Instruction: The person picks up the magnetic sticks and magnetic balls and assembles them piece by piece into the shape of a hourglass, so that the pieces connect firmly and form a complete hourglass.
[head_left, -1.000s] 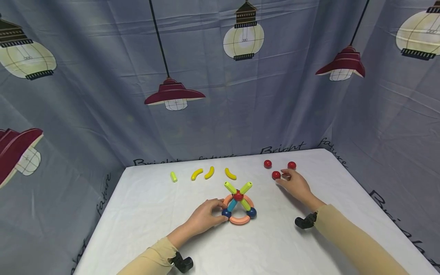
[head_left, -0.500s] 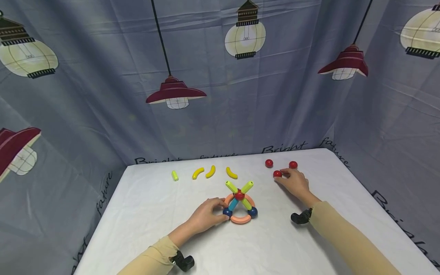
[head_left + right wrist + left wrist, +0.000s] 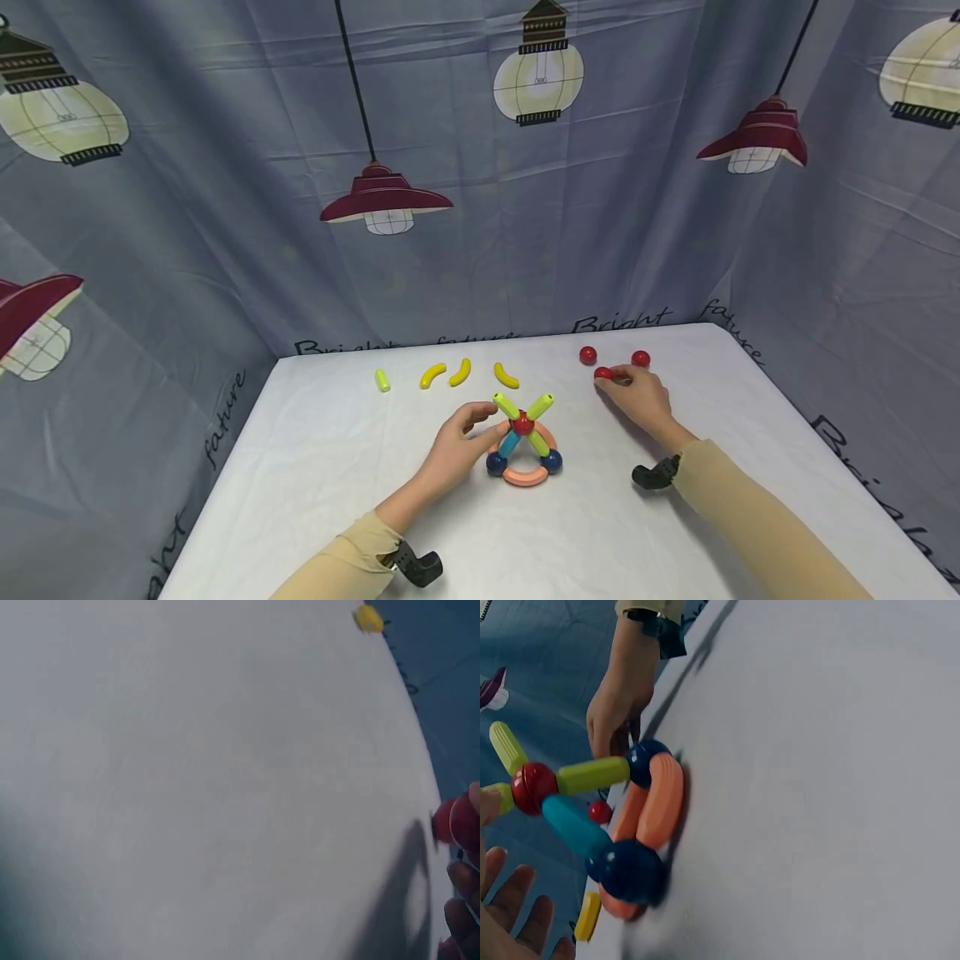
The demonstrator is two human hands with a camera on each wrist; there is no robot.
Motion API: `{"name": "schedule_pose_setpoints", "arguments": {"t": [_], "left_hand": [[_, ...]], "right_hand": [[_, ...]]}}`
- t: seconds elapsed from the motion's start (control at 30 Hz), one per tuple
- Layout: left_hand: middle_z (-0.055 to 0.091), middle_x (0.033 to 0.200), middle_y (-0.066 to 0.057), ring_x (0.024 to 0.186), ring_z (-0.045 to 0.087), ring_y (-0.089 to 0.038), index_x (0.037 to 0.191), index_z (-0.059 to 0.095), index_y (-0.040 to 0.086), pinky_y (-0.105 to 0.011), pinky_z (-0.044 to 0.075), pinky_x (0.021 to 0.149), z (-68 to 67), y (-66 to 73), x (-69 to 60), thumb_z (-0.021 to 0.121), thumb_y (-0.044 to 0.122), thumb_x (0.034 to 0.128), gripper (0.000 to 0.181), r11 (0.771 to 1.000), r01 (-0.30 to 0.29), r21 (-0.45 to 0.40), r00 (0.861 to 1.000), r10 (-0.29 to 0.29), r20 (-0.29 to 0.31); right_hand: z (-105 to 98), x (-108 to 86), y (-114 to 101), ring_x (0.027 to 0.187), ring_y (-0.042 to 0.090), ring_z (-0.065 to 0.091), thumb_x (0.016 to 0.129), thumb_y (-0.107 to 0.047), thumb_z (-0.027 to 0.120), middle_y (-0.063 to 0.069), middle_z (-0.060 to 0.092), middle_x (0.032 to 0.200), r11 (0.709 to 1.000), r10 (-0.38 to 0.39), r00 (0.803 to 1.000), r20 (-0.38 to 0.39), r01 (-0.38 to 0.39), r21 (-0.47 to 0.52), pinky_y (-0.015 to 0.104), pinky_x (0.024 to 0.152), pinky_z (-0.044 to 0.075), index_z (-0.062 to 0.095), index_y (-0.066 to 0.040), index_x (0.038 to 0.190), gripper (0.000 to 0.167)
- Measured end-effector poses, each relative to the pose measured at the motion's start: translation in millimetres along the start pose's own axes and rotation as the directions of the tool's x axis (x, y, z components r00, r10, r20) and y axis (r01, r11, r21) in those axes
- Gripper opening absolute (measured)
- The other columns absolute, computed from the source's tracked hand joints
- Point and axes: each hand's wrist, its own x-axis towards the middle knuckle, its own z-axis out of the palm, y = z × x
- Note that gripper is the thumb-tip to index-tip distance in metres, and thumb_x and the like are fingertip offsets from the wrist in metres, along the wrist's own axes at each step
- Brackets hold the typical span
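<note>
Left hand (image 3: 453, 440) has moved up, off the lower-left navy ball (image 3: 496, 463), to beside the upper-left lime rod (image 3: 505, 406). White table (image 3: 592, 533): ball-and-rod model (image 3: 522, 426) mid-table, salmon arcs and navy balls at base, teal and lime rods meeting at a glossy red hub, two lime rods splayed above. Hands apart: left fingers parted, contact unclear; right hand (image 3: 639, 398) pinches red ball (image 3: 602, 372) near far edge.

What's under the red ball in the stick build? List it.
Below the red ball, a blue stick and a lime stick slope down to two navy balls, with salmon curved pieces at the bottom. In the head view, the ball covers part of the far side.
</note>
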Motion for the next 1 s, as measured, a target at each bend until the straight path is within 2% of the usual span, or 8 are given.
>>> {"name": "schedule_pose_setpoints", "arguments": {"t": [0.1, 0.23, 0.33, 0.53, 0.67, 0.8, 0.9, 1.0], "left_hand": [[0.061, 0.137, 0.001, 0.134, 0.052, -0.024, 0.137, 0.059, 0.017, -0.049, 0.035, 0.116, 4.4, 6.6, 3.1, 0.069, 0.046, 0.0967, 0.051, 0.997, -0.009, -0.073, 0.999, 0.006, -0.033], [0.062, 0.134, -0.003, 0.13, 0.055, -0.024, 0.138, 0.058, 0.012, -0.045, 0.038, 0.113, 9.6, 12.4, 5.7, 0.068, 0.039, 0.0989, 0.049, 0.991, -0.014, -0.131, 0.998, 0.005, -0.069], [0.064, 0.13, -0.006, 0.126, 0.057, -0.023, 0.136, 0.059, 0.009, -0.042, 0.044, 0.109, 13.6, 14.6, 7.8, 0.068, 0.035, 0.0995, 0.045, 0.983, -0.015, -0.181, 0.996, -0.001, -0.088], [0.067, 0.13, -0.006, 0.122, 0.059, -0.02, 0.133, 0.06, 0.006, -0.033, 0.049, 0.102, 19.7, 19.1, 10.7, 0.068, 0.031, 0.1006, 0.042, 0.959, -0.004, -0.283, 0.995, -0.026, -0.101], [0.067, 0.128, -0.006, 0.12, 0.059, -0.02, 0.132, 0.06, 0.003, -0.033, 0.049, 0.102, 21.6, 22.7, 11.4, 0.067, 0.027, 0.1012, 0.04, 0.948, 0.01, -0.317, 0.993, -0.046, -0.106], [0.068, 0.127, -0.009, 0.119, 0.06, -0.022, 0.129, 0.06, 0.0, -0.035, 0.049, 0.103, 21.2, 29.0, 11.1, 0.067, 0.021, 0.1014, 0.035, 0.951, 0.029, -0.307, 0.992, -0.064, -0.107], [0.067, 0.128, -0.013, 0.12, 0.06, -0.024, 0.129, 0.06, -0.004, -0.034, 0.049, 0.103, 20.2, 35.4, 9.1, 0.066, 0.017, 0.1015, 0.035, 0.951, 0.033, -0.309, 0.992, -0.068, -0.104], [0.067, 0.127, -0.014, 0.118, 0.06, -0.023, 0.129, 0.06, -0.005, -0.03, 0.051, 0.098, 20.2, 33.6, 9.4, 0.066, 0.019, 0.1017, 0.037, 0.947, 0.011, -0.32, 0.993, -0.048, -0.108]], "right_hand": [[-4, -0.8, -15, 0.113, 0.036, 0.059, 0.094, -0.052, 0.07, 0.019, 0.066, 0.124, 0.995, -0.001, 0.999, 0.046, -0.004, 0.099, 0.053, 0.096, 0.048, 0.063, -0.002, 0.133, 0.064], [-14, -0.5, -46, 0.114, 0.033, 0.059, 0.092, -0.056, 0.071, 0.016, 0.065, 0.125, 0.98, -0.083, 0.989, 0.119, 0.059, 0.192, 0.049, 0.091, 0.052, 0.062, -0.005, 0.135, 0.068], [-21, 0.4, -70, 0.114, 0.031, 0.06, 0.089, -0.057, 0.074, 0.013, 0.067, 0.124, 0.963, -0.151, 0.974, 0.172, 0.106, 0.248, 0.048, 0.092, 0.053, 0.063, -0.008, 0.135, 0.068], [-28, -1.3, -108, 0.12, 0.031, 0.059, 0.084, -0.057, 0.079, 0.011, 0.065, 0.129, 0.925, -0.206, 0.941, 0.268, 0.098, 0.367, 0.052, 0.101, 0.05, 0.062, -0.013, 0.137, 0.071], [-28, -2.8, -126, 0.116, 0.029, 0.062, 0.087, -0.047, 0.08, 0.011, 0.067, 0.126, 0.882, -0.283, 0.907, 0.311, 0.119, 0.456, 0.048, 0.099, 0.052, 0.065, -0.01, 0.133, 0.061], [-27, -5.1, -141, 0.112, 0.027, 0.064, 0.088, -0.041, 0.081, 0.009, 0.068, 0.123, 0.844, -0.364, 0.866, 0.343, 0.151, 0.516, 0.042, 0.095, 0.054, 0.066, -0.011, 0.131, 0.054], [-26, -7.3, -152, 0.111, 0.025, 0.064, 0.089, -0.042, 0.081, 0.007, 0.068, 0.121, 0.843, -0.398, 0.838, 0.373, 0.173, 0.51, 0.042, 0.094, 0.055, 0.066, -0.013, 0.129, 0.052], [-26, -9.7, -162, 0.109, 0.025, 0.064, 0.09, -0.04, 0.079, 0.006, 0.068, 0.119, 0.856, -0.42, 0.804, 0.421, 0.198, 0.478, 0.044, 0.093, 0.055, 0.067, -0.015, 0.127, 0.047]]}}
